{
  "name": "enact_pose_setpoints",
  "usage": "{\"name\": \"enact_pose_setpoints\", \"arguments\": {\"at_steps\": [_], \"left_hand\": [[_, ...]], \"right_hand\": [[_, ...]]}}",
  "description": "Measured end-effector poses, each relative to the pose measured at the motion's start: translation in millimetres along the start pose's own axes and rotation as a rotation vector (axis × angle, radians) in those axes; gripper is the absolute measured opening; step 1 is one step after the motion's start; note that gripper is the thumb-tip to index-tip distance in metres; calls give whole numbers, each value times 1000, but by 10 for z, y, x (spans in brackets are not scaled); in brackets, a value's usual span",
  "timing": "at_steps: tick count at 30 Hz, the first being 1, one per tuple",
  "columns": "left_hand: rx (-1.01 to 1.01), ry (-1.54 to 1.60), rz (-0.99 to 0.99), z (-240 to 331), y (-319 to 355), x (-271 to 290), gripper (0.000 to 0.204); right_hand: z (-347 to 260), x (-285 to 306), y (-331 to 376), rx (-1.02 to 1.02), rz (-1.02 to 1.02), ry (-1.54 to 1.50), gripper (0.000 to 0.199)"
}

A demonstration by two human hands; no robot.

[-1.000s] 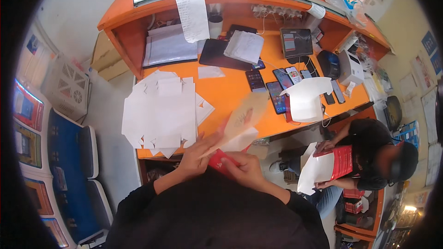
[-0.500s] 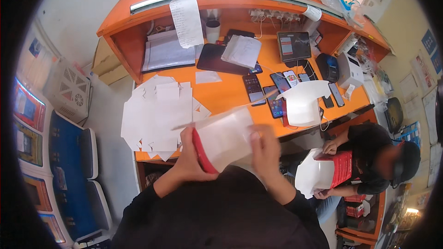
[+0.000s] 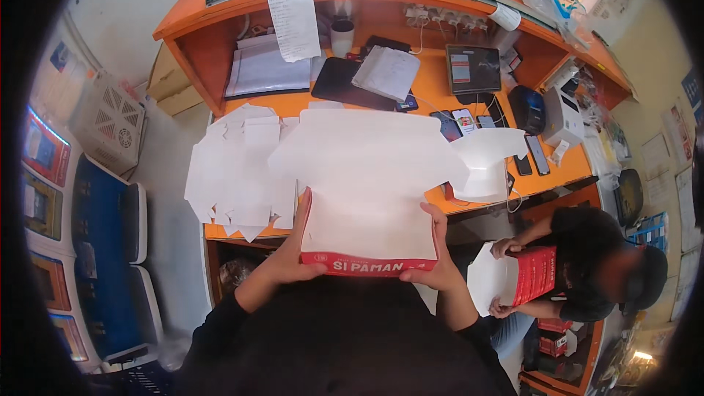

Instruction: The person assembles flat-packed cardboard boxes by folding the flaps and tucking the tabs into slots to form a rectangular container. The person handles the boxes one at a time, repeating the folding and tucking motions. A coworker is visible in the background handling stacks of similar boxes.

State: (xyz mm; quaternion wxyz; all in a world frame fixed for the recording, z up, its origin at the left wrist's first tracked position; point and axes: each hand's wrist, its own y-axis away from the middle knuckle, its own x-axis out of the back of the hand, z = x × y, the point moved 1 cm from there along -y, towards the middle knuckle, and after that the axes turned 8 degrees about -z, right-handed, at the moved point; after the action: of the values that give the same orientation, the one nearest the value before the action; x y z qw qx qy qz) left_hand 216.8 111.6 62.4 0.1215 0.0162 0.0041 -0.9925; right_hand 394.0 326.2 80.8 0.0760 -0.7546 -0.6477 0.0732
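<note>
A red-and-white cardboard box is held up before me at the desk's front edge, its white lid standing raised on the far side. My left hand wraps its left wall, thumb on the red front panel. On the opposite side my right hand grips the right wall, its thumb also pressed to the front. The inside of the box is plain white. Left of it lies a pile of flat white cardboard blanks. Another folded white box stands open on the desk, partly behind the raised lid.
A co-worker at the right holds another red-and-white box. Phones, a tablet, a small printer and papers lie on the orange desk. Blue seats stand at the left.
The box has turned from a tilt to face me squarely, with its lid raised. My right hand has moved from near its edge to gripping the right wall.
</note>
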Motion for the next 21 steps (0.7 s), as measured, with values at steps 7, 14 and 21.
{"name": "enact_pose_setpoints", "arguments": {"at_steps": [7,14,21], "left_hand": [[-40,-61,10,-1,-95,-175,128],[-180,-335,1,-110,-396,-225,140],[-107,-388,99,-1218,-823,-249,136]], "right_hand": [[272,168,163,-21,123,15,102],[152,366,80,87,29,63,100],[948,665,71,-187,93,155,95]]}}
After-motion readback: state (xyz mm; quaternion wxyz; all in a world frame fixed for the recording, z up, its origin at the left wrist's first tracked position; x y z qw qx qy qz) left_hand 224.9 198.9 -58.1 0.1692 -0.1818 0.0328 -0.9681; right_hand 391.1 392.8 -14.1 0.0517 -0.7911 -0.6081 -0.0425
